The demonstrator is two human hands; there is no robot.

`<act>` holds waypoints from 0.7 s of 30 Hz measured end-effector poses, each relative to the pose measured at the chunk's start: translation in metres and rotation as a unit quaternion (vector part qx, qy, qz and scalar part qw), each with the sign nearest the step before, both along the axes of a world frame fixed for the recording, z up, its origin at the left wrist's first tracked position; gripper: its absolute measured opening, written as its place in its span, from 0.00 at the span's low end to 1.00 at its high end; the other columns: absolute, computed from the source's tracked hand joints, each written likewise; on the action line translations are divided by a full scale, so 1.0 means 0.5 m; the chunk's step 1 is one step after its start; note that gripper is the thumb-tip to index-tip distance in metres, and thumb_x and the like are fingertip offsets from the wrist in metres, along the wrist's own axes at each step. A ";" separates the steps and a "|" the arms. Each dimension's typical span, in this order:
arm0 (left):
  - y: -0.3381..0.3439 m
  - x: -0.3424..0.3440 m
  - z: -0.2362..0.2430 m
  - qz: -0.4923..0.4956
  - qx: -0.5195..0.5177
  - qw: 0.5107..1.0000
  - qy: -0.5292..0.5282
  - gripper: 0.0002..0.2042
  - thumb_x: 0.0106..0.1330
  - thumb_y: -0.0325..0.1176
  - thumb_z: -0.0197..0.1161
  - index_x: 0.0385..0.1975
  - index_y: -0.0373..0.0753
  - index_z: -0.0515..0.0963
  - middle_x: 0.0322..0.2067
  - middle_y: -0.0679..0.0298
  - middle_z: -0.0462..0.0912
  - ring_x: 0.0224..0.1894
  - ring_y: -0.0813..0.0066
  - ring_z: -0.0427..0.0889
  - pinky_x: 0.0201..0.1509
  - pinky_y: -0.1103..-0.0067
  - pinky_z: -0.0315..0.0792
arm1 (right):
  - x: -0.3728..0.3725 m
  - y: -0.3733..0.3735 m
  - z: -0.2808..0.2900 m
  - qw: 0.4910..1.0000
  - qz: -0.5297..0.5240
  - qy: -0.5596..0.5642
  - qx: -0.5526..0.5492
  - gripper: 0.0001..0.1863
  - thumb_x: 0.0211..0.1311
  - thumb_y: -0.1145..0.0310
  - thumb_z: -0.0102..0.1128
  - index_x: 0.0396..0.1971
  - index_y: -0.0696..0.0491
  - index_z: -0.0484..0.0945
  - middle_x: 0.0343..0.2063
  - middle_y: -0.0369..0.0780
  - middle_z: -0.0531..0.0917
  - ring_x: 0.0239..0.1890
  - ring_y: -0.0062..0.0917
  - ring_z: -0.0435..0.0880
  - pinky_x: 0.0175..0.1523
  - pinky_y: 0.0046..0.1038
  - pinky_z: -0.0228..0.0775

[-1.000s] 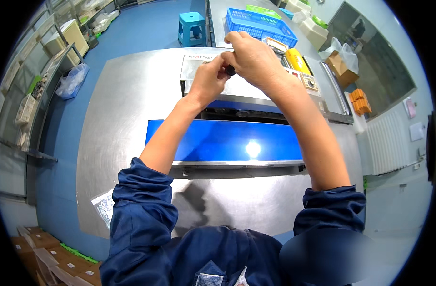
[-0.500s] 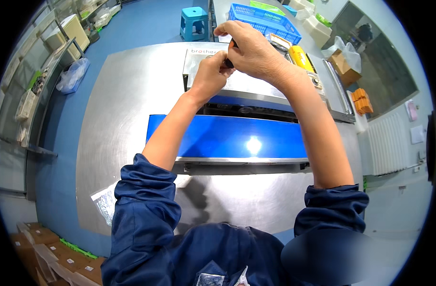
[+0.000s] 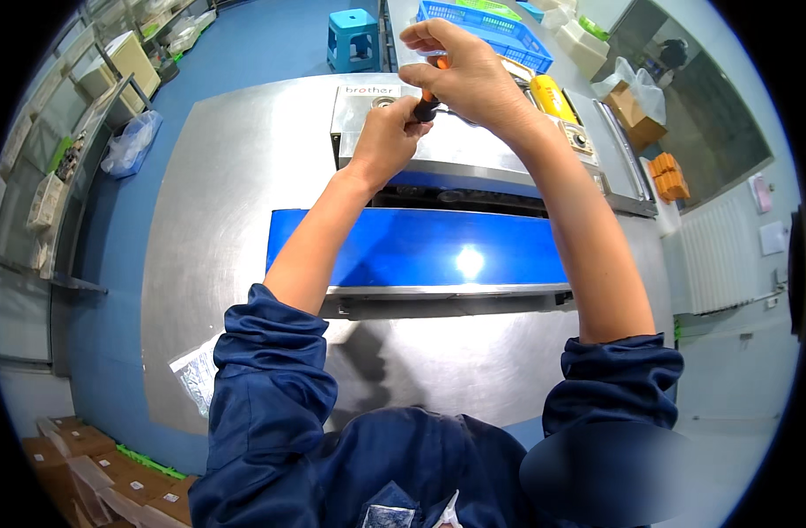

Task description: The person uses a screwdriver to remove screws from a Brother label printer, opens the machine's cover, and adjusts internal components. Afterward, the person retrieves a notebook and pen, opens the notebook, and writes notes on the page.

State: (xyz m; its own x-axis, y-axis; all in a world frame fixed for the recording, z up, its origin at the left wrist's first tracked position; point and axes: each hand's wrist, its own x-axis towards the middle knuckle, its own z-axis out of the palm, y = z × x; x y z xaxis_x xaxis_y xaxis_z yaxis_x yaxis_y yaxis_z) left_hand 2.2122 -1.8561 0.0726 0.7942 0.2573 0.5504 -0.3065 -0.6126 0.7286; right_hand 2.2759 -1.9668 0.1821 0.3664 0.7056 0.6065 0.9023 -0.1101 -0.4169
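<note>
My left hand (image 3: pixel 383 141) has its fingers closed on the black lower part of a tool with an orange-and-black handle (image 3: pixel 426 109), apparently a screwdriver, held over the top of a stainless-steel machine (image 3: pixel 356 125). Just above it, my right hand (image 3: pixel 473 84) is open, its fingers arched and apart beside the orange end, thumb near the handle. The tool's tip is hidden. A round metal fitting lies by my left fingers. Below my wrists runs the machine's glossy blue belt or panel (image 3: pixel 420 246); a yellow cylinder (image 3: pixel 551 100) and a dial (image 3: pixel 579 141) are at its right.
The machine rests on a steel table (image 3: pixel 191 220). Behind are a blue crate (image 3: pixel 517 50) and a teal stool (image 3: pixel 352 40). Shelving (image 3: pixel 59 176) lines the left, cardboard boxes (image 3: pixel 152 484) sit lower left, and orange blocks (image 3: pixel 669 180) and a carton (image 3: pixel 636 114) are at the right.
My right hand has risen slightly and loosened, its fingers spreading so the orange part of the tool shows. My left hand stays on the black part.
</note>
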 end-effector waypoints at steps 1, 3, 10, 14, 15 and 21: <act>0.003 -0.001 -0.002 0.005 -0.018 1.000 -0.010 0.10 0.57 0.23 0.65 0.39 0.32 0.77 0.28 0.60 0.84 0.32 0.78 0.82 0.37 0.83 0.74 | -0.014 0.000 0.011 0.997 -0.046 -0.040 -0.045 0.23 0.54 0.64 0.65 0.47 0.60 0.75 0.43 0.48 0.80 0.45 0.35 0.81 0.52 0.32 0.72; 0.009 0.000 -0.011 0.016 -0.054 0.998 -0.030 0.10 0.57 0.23 0.65 0.38 0.32 0.77 0.27 0.60 0.84 0.31 0.78 0.82 0.37 0.83 0.74 | -0.036 0.000 0.034 0.974 -0.137 -0.119 -0.133 0.23 0.54 0.61 0.65 0.46 0.61 0.75 0.42 0.51 0.80 0.44 0.39 0.81 0.50 0.33 0.72; 0.015 0.007 -0.010 -0.008 -0.027 0.999 0.024 0.10 0.58 0.23 0.65 0.39 0.32 0.78 0.33 0.61 0.85 0.35 0.80 0.82 0.39 0.82 0.75 | 0.002 -0.014 0.019 0.985 0.004 -0.151 -0.086 0.14 0.52 0.73 0.57 0.40 0.62 0.75 0.35 0.53 0.80 0.40 0.45 0.80 0.45 0.36 0.73; 0.005 -0.007 -0.007 -0.006 -0.079 0.997 -0.024 0.07 0.55 0.23 0.66 0.33 0.31 0.78 0.27 0.54 0.82 0.30 0.67 0.82 0.38 0.76 0.74 | -0.019 -0.006 0.012 0.984 -0.039 -0.148 -0.088 0.16 0.51 0.76 0.58 0.43 0.62 0.75 0.38 0.53 0.79 0.40 0.44 0.81 0.46 0.34 0.74; 0.005 -0.007 -0.005 0.013 -0.062 0.998 -0.004 0.07 0.56 0.23 0.66 0.34 0.31 0.78 0.28 0.57 0.83 0.32 0.71 0.82 0.38 0.78 0.75 | -0.025 -0.006 0.013 0.984 -0.057 -0.143 -0.090 0.16 0.51 0.77 0.57 0.43 0.61 0.75 0.38 0.53 0.79 0.40 0.44 0.81 0.47 0.34 0.74; 0.011 0.003 -0.017 -0.006 -0.053 0.999 0.006 0.07 0.57 0.23 0.66 0.34 0.31 0.77 0.31 0.60 0.84 0.34 0.80 0.81 0.40 0.82 0.75 | 0.003 -0.011 0.008 0.995 0.033 -0.092 -0.031 0.17 0.50 0.74 0.60 0.43 0.61 0.75 0.39 0.51 0.78 0.37 0.44 0.81 0.44 0.35 0.74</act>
State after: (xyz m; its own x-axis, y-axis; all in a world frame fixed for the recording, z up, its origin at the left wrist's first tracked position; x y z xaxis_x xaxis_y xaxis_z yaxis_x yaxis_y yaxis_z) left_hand 2.2138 -1.8504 0.0643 0.8040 0.3050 0.5105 -0.3035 -0.5278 0.7933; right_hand 2.2773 -1.9722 0.1862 0.2048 0.7626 0.6136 0.9687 -0.0679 -0.2389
